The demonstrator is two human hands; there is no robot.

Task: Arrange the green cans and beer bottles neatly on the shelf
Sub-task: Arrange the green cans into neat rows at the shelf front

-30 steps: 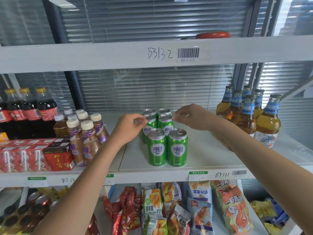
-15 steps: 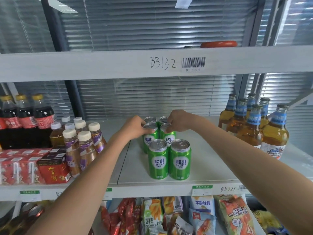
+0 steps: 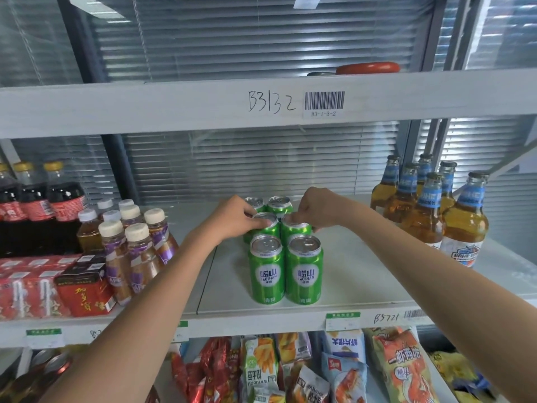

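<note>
Several green cans stand in two columns on the white shelf [image 3: 363,274]. The front pair [image 3: 286,271] faces me with labels forward. My left hand [image 3: 232,218] grips the rim of the middle-left can [image 3: 266,223]. My right hand [image 3: 315,206] pinches the top of the middle-right can [image 3: 295,228]. Two more cans [image 3: 279,203] stand behind, partly hidden by my hands. Several amber beer bottles [image 3: 427,207] with blue neck labels are grouped at the shelf's right end.
Small purple-labelled tea bottles [image 3: 130,242], dark cola bottles [image 3: 37,205] and red drink cartons [image 3: 81,289] fill the shelf's left end. An upper shelf beam [image 3: 174,106] runs overhead. Snack bags [image 3: 348,367] lie on the shelf below.
Both hands have come down from just above the cans onto the tops of the middle pair and closed on them. The camera has tilted a little.
</note>
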